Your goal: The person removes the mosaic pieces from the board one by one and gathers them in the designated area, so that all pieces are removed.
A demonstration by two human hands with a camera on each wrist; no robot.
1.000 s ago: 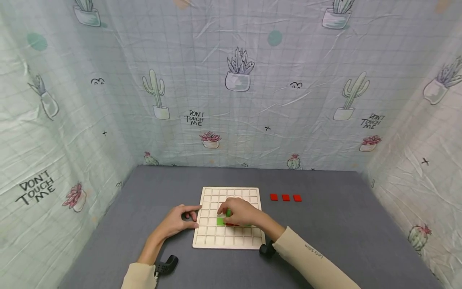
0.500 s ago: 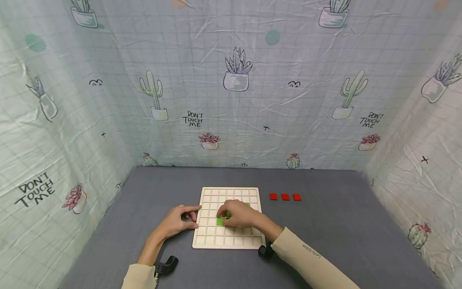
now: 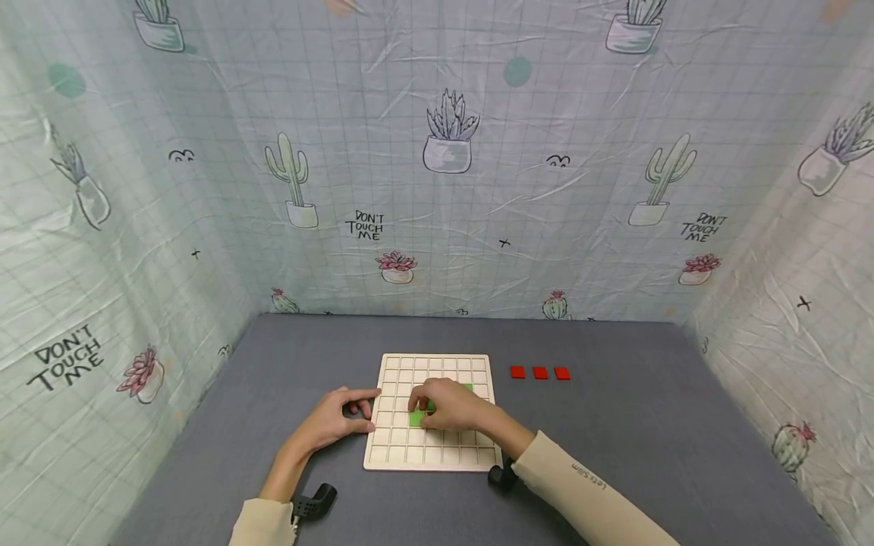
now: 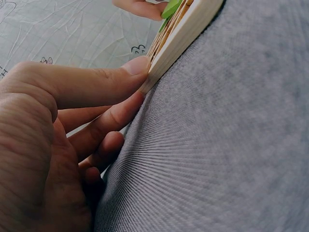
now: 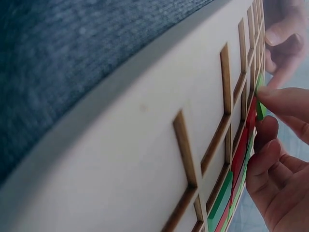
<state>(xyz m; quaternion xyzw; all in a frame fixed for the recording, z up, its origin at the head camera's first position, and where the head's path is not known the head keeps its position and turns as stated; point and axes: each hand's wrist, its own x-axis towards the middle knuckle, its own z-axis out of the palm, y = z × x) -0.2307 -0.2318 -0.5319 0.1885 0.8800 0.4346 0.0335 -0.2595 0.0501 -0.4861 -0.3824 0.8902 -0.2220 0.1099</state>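
Observation:
A pale wooden grid board lies on the grey table. Along its left edge rest the thumb and index fingertip of my left hand, spread apart; the left wrist view shows that thumb against the board's side. My right hand is over the board's middle, its thumb and finger pinching a green tile. In the right wrist view this green tile sits at the grid surface between the fingertips. Red tiles and another green tile fill nearby cells, mostly hidden from the head view by the hand.
Three red square tiles lie in a row on the table, right of the board. A cloth printed with cacti surrounds the table at the back and sides. Black wrist devices stick out beside both forearms.
My right hand has lowered slightly at the green tile, and a green tile near the board's right side now shows past the knuckles. My left hand stays at the board's edge.

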